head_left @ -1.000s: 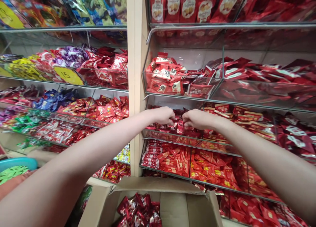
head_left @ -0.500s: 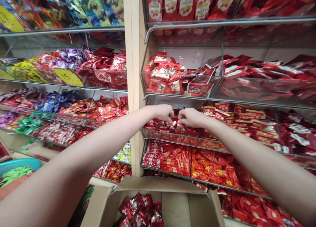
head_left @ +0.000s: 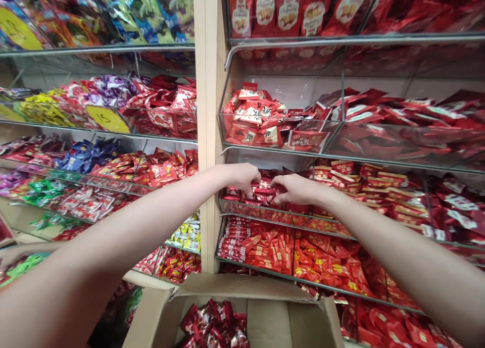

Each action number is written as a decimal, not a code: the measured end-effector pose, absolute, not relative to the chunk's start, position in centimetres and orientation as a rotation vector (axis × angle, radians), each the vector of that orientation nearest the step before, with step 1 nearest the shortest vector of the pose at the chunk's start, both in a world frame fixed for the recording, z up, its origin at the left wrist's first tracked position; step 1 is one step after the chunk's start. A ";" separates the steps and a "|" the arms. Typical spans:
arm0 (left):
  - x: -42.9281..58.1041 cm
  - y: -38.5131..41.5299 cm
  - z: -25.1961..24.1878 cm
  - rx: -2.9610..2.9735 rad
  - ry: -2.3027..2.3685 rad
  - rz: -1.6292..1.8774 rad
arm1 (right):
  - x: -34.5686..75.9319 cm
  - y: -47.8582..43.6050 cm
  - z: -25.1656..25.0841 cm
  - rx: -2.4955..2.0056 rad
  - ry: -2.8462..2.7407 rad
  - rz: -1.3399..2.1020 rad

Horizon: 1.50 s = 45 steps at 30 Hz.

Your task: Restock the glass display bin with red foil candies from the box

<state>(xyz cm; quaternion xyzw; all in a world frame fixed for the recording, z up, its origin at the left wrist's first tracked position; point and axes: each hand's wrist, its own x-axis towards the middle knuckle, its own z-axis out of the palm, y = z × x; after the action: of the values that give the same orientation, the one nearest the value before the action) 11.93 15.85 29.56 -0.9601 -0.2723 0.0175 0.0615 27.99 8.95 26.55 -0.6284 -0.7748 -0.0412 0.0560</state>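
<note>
Here, shelves [head_left: 379,39] stocked with bright packets fill the view before me, parted by a pale upright post [head_left: 207,95]. At the bottom of the scene, a cardboard box [head_left: 265,286] stands open, with a heap of dark red packets [head_left: 214,324] lying inside, toward its left. My bare arms [head_left: 151,221] stretch above the box to a clear-fronted bin [head_left: 261,207] just right of the post. My left hand [head_left: 244,177] dips into the bin from the left, fingers curled downward with a gap at the tips; whether they touch a packet, I cannot tell. My right hand [head_left: 293,189] comes in from the opposite side, thumb and fingers spread apart, facing my left. At the far left edge, another person's hand [head_left: 13,256] shows just beside light green packets [head_left: 26,268]. A yellow tag [head_left: 108,118] marked 15 fronts the left-hand shelves. Between my two hands, which stand apart, shiny red packets [head_left: 264,194] lie in the bin.
</note>
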 end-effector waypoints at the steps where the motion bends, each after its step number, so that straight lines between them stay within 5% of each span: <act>1: 12.0 15.9 29.4 -2.921 -0.805 0.015 | 27.8 9.0 26.5 -1.894 -2.360 -0.119; 21: 12.7 17.6 27.0 -2.885 -0.581 -0.281 | 27.7 9.6 24.3 -1.771 -2.130 -0.328; 30: 12.0 17.5 26.6 -3.001 -0.463 -0.213 | 28.5 8.7 25.2 -1.673 -2.225 -0.078; 37: 12.4 17.3 26.9 -2.934 -0.546 -0.253 | 27.9 9.4 24.9 -1.890 -2.172 -0.348; 45: 12.4 18.4 27.8 -3.046 -0.457 -0.106 | 28.4 10.2 25.7 -1.958 -2.052 -0.255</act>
<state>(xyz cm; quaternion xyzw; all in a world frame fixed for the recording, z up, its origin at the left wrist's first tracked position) 12.38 18.37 27.85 -0.9879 -0.1482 -0.0344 0.0297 28.40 10.24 25.74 -0.6801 -0.7128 -0.0887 0.1465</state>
